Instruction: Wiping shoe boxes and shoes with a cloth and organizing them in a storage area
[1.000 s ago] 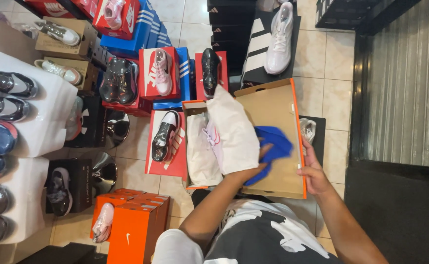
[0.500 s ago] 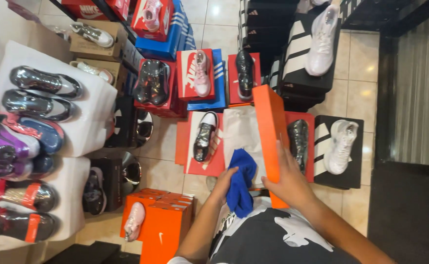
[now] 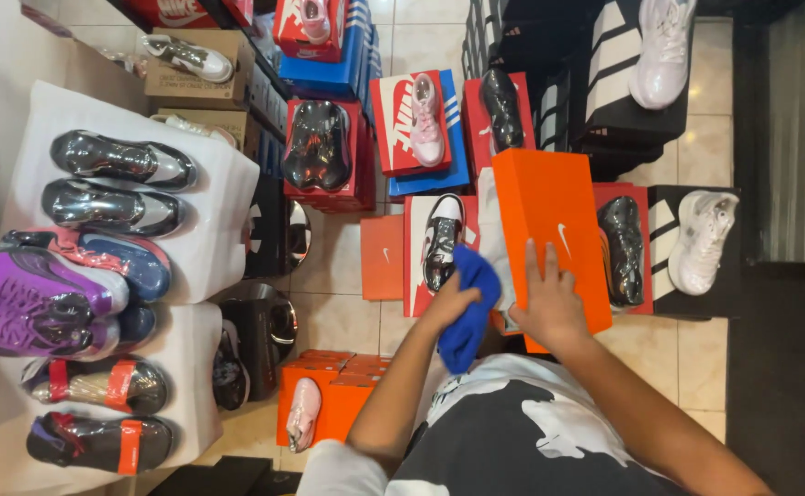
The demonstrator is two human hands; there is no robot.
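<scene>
Plainly, the orange shoebox [image 3: 549, 234] is the landmark here, held closed in front of the person's chest above a tiled floor [image 3: 338, 276] crowded with stock. To its left, well apart, stands a tall white display block [image 3: 209, 230] carrying shiny wrapped trainers and a purple pair [image 3: 35, 308]. Behind it, stacked black boxes [image 3: 558, 83] bear a white shoe [image 3: 664, 46]. Just beside its right edge, a dark wrapped shoe [image 3: 623, 248] sits on a red box, and farther right a white trainer [image 3: 703, 241] rests on a black one. Just left, a black-and-white shoe [image 3: 441, 241] lies on a red box.

The right hand [image 3: 549, 303] lies flat on the lid, fingers spread, pressing rather than gripping; nothing is closed in that grip. The left hand [image 3: 448, 303] is curled tight round a blue cloth [image 3: 471, 308], at the box's lower left corner, where a bit of white wrapping paper shows at the box's left edge.

The risks, as I judge them: a flat palm gives little hold, so a firm wipe could slide the shoebox off whatever bears it from below, which I cannot see, and onto the shoes just beside it. The lid could also shift under sideways rubbing, and the loose paper might catch the cloth.
</scene>
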